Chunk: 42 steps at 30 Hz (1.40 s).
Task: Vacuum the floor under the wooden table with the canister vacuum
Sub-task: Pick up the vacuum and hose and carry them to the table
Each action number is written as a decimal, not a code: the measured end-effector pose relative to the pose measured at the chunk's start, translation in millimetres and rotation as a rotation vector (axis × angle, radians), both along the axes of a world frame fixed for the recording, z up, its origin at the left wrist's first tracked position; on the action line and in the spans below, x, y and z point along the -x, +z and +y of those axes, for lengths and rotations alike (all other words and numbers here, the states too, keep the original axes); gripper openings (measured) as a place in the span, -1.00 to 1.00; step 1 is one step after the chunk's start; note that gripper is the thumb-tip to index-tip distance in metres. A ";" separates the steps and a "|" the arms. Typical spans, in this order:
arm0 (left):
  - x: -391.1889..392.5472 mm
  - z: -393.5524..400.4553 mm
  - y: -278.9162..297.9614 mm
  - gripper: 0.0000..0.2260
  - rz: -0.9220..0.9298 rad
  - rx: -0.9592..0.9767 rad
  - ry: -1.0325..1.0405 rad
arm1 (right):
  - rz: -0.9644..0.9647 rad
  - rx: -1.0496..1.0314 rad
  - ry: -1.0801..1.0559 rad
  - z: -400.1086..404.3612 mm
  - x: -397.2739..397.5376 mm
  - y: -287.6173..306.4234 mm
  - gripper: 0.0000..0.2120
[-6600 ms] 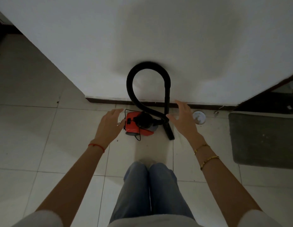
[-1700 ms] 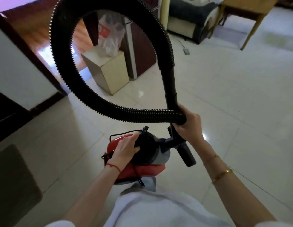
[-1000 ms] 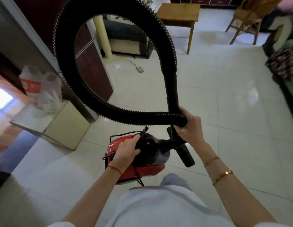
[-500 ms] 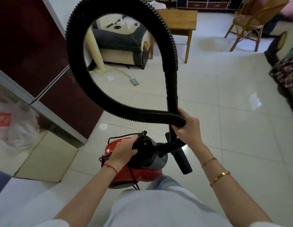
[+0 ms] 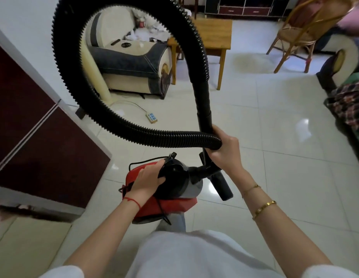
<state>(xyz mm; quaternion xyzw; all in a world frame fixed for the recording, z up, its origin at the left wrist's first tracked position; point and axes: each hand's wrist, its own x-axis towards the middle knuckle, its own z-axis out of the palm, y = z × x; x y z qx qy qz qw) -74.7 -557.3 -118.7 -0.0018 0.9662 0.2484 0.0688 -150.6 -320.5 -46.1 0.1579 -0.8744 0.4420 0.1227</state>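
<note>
Left hand [image 5: 147, 180] curled over the red canister vacuum [image 5: 164, 189], carried above the floor, right hand's fingers [image 5: 224, 151] wrapped round its looped black hose [image 5: 118, 125], wooden table [image 5: 212, 35] well ahead; vacuuming judged not yet begun.

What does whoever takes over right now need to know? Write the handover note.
Left hand grips the top of the red canister vacuum, carried off the floor.
Right hand holds the black hose and wand together; the hose loops overhead and the nozzle hangs down.
Wooden table stands ahead beside the armchair; a power strip lies on the tiles.
Done: vacuum picked up.
Left: reach the table, set down, plug in, vacuum beneath.
</note>
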 end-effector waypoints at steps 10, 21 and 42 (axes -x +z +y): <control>229.0 -18.2 -21.6 -0.71 -0.069 0.033 -0.034 | -0.024 -0.026 -0.068 -17.2 214.3 -14.6 -0.53; 441.0 -35.7 -10.7 -0.65 -0.059 0.028 -0.093 | -0.052 -0.029 -0.089 -38.4 421.7 -11.4 -0.50; 786.8 -44.1 -25.7 -0.50 -0.090 -0.055 0.276 | -0.126 -0.050 0.216 -76.7 855.7 -38.2 -0.59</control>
